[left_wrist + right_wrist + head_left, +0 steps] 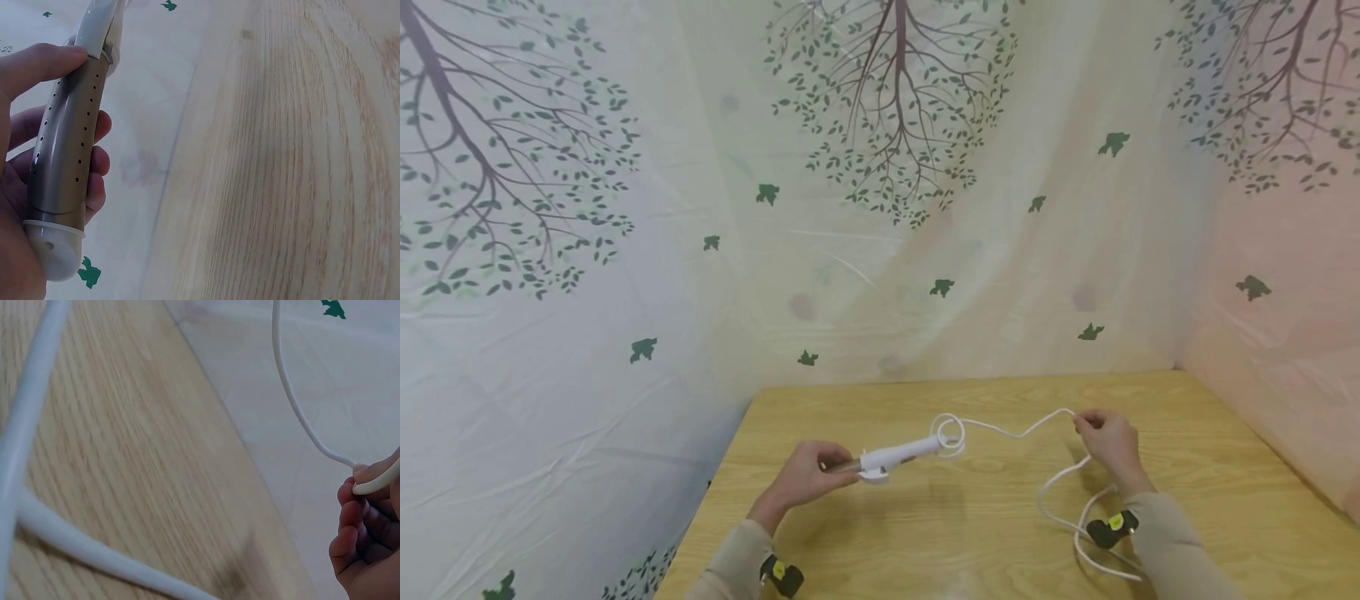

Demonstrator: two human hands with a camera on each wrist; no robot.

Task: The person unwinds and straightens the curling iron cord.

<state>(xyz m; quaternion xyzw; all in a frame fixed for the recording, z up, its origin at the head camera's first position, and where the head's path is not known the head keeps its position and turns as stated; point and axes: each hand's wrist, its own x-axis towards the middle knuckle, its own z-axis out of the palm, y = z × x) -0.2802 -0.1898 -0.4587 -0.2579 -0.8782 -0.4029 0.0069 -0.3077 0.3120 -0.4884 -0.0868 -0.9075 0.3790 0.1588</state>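
Note:
A white curling iron [898,454] with a perforated metallic barrel [69,137] is held above the table, tilted up toward the right. My left hand [811,473] grips it round the barrel, the thumb lying by the white clamp lever [95,28]; a white cap [55,253] shows at the barrel's end. From the handle's far end a white cord [1015,435] loops round and runs right. There my right hand [1108,442] pinches it between thumb and fingertips. Below that hand the rest of the cord [106,547] hangs in loose loops down to the table.
A wood-grain table [970,533] lies beneath both hands. Behind it and at the sides hang pale sheets [880,317] printed with trees and green leaves. Small dark devices with yellow marks [1112,527] sit on both wrists.

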